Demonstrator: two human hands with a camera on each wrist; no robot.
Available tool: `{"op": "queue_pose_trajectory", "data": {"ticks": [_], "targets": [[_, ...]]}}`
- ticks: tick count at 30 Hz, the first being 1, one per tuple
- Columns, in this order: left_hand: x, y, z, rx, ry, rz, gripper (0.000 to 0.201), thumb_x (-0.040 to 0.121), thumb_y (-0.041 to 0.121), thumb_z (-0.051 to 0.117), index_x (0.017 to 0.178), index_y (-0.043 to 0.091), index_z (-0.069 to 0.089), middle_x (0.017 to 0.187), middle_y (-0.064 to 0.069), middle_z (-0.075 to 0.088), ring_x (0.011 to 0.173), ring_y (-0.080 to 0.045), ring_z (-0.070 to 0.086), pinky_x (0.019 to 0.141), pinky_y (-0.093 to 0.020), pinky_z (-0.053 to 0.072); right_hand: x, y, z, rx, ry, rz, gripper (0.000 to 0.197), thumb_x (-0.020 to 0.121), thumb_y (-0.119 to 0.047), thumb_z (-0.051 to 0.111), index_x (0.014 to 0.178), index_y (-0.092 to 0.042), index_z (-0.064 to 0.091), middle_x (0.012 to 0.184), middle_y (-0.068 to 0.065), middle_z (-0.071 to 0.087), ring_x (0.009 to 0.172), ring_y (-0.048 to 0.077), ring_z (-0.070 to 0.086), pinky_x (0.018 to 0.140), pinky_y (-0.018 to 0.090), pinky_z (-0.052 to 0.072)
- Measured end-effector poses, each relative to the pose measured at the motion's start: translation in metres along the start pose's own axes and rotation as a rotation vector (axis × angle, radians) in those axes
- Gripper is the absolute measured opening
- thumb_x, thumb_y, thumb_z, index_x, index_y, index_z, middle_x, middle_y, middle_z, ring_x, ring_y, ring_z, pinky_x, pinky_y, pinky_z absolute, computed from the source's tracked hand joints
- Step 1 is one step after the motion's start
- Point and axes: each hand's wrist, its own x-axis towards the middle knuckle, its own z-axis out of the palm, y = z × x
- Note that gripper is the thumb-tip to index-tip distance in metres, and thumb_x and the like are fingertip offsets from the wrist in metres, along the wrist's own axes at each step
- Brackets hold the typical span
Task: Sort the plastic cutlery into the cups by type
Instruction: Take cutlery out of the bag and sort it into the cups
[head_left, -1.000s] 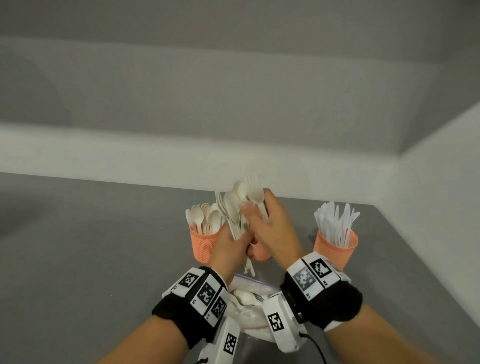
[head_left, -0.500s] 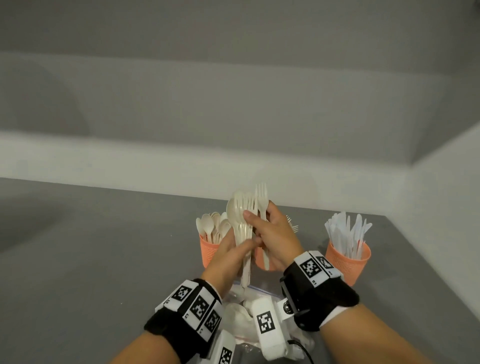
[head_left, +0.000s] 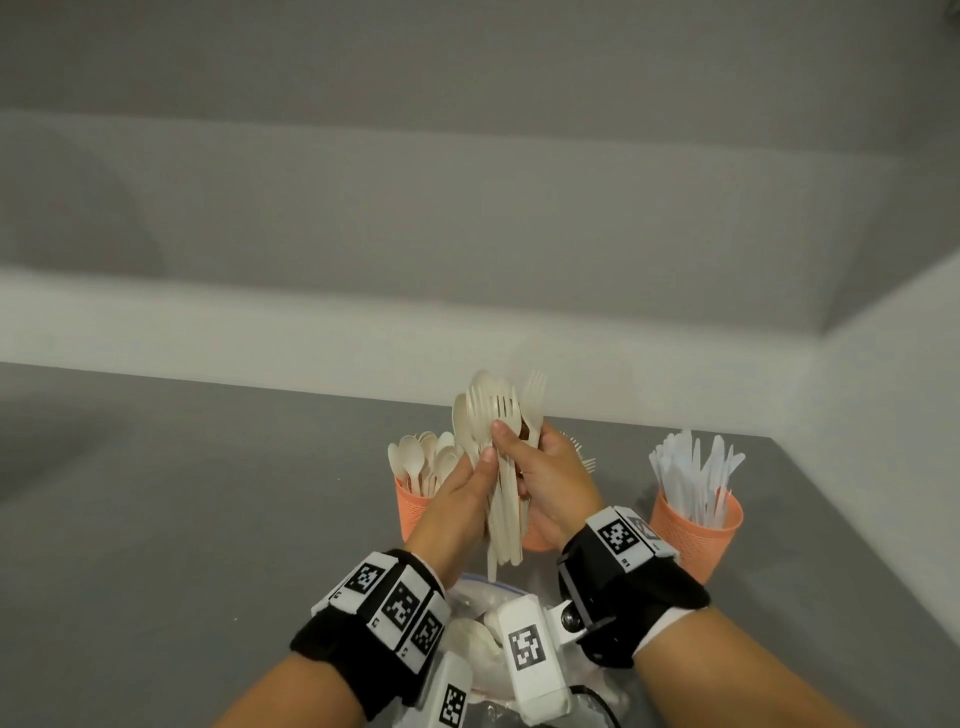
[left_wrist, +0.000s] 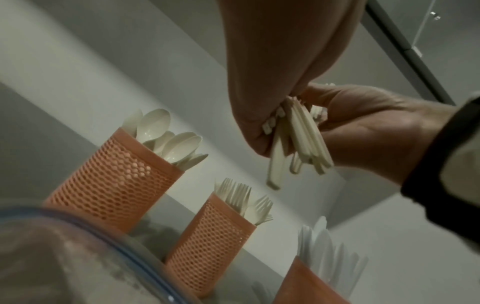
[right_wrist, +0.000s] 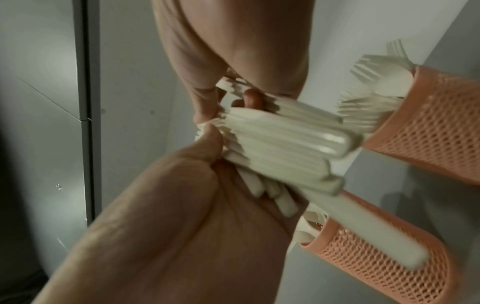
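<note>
Both hands meet above the middle cup (left_wrist: 207, 246), holding a bundle of cream forks and spoons (head_left: 501, 467) upright, heads toward the far wall, handles hanging down. The left hand (head_left: 457, 506) curls round the handles; the right hand (head_left: 550, 483) pinches the bundle near the heads with thumb and fingers. Since half a second ago the heads have fanned wider. The spoon cup (head_left: 413, 512) stands left, the knife cup (head_left: 698, 530) near the grey bench's right edge, a clear bag (head_left: 480, 592) at the near edge.

The hands (head_left: 550, 478) hide most of the fork cup (head_left: 535, 535); the plastic bag (head_left: 478, 592) lies behind the wrist cameras, cut off below.
</note>
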Motion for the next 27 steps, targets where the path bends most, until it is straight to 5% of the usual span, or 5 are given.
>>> {"op": "queue_pose_trajectory", "data": {"ticks": [7, 15, 21, 24, 27], "targets": [[0.008, -0.002, 0.002, -0.064, -0.008, -0.078, 0.021, 0.099, 0.019, 0.040, 0.107, 0.027, 0.057, 0.102, -0.002, 0.071, 0.097, -0.018, 0.067, 0.089, -0.039, 0.053, 0.002, 0.004, -0.006, 0.072, 0.061, 0.041, 0.032, 0.094, -0.016, 0.050, 0.124, -0.004, 0.054, 0.120, 0.022, 0.063, 0.111, 0.034, 0.062, 0.100, 0.049, 0.048], [0.016, -0.009, 0.003, -0.065, -0.002, -0.111, 0.027, 0.097, 0.017, 0.046, 0.121, 0.008, 0.054, 0.077, -0.005, 0.070, 0.061, -0.015, 0.068, 0.049, -0.024, 0.051, 0.007, 0.006, -0.008, -0.021, 0.027, 0.103, 0.020, 0.092, -0.017, 0.055, 0.111, -0.015, 0.059, 0.109, 0.024, 0.067, 0.098, 0.041, 0.066, 0.086, 0.063, 0.050], [0.021, -0.008, 0.000, -0.020, 0.030, -0.156, 0.025, 0.097, 0.025, 0.045, 0.100, 0.008, 0.062, 0.087, -0.022, 0.071, 0.080, -0.038, 0.068, 0.074, -0.045, 0.058, 0.014, -0.002, -0.015, 0.229, 0.086, 0.120, 0.016, 0.097, -0.019, 0.045, 0.111, -0.013, 0.050, 0.085, 0.012, 0.062, 0.061, 0.019, 0.069, 0.049, 0.029, 0.056], [0.021, -0.006, -0.006, -0.061, 0.039, -0.188, 0.025, 0.098, 0.022, 0.042, 0.081, 0.007, 0.053, 0.054, -0.004, 0.061, 0.043, -0.016, 0.054, 0.042, -0.022, 0.047, 0.024, -0.007, -0.029, 0.236, 0.195, 0.091, 0.007, 0.098, -0.021, 0.043, 0.100, -0.014, 0.045, 0.080, 0.007, 0.050, 0.064, 0.020, 0.056, 0.054, 0.034, 0.052], [0.026, -0.008, -0.014, -0.074, 0.067, -0.177, 0.016, 0.098, 0.021, 0.044, 0.089, 0.008, 0.048, 0.047, 0.005, 0.055, 0.037, -0.008, 0.045, 0.037, -0.019, 0.038, 0.036, -0.017, -0.053, 0.143, 0.280, -0.032, 0.004, 0.099, -0.015, 0.039, 0.100, -0.017, 0.043, 0.076, 0.005, 0.051, 0.065, 0.017, 0.054, 0.061, 0.030, 0.047]]}}
